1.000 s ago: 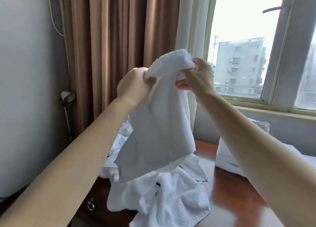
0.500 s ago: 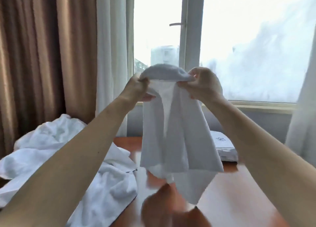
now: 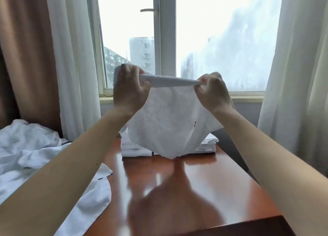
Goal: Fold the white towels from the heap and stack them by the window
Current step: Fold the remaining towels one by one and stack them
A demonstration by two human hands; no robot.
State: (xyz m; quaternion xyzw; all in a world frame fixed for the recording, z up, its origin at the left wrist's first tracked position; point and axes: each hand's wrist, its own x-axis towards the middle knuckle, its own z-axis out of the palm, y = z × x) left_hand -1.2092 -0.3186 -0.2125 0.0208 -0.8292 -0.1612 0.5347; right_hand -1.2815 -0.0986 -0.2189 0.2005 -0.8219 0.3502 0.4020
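I hold a white towel (image 3: 168, 122) up in the air in front of the window. My left hand (image 3: 129, 92) grips its top edge at the left and my right hand (image 3: 212, 92) pinches the top edge at the right, so the edge is stretched taut between them. The cloth hangs down over the far end of the table. Behind it, a stack of folded white towels (image 3: 136, 149) sits on the table below the window sill, partly hidden by the hanging towel. The heap of unfolded white towels (image 3: 35, 152) lies at the left.
A glossy reddish-brown table (image 3: 195, 182) stretches from me to the window wall. White sheer curtains (image 3: 74, 58) hang on both sides of the window, with a brown curtain (image 3: 23, 49) at the far left. The table's right edge drops off beside my right arm.
The view has swung right from the heap toward the window. My hands have moved apart, spreading the bunched towel's top edge wide and taut above the folded stack.
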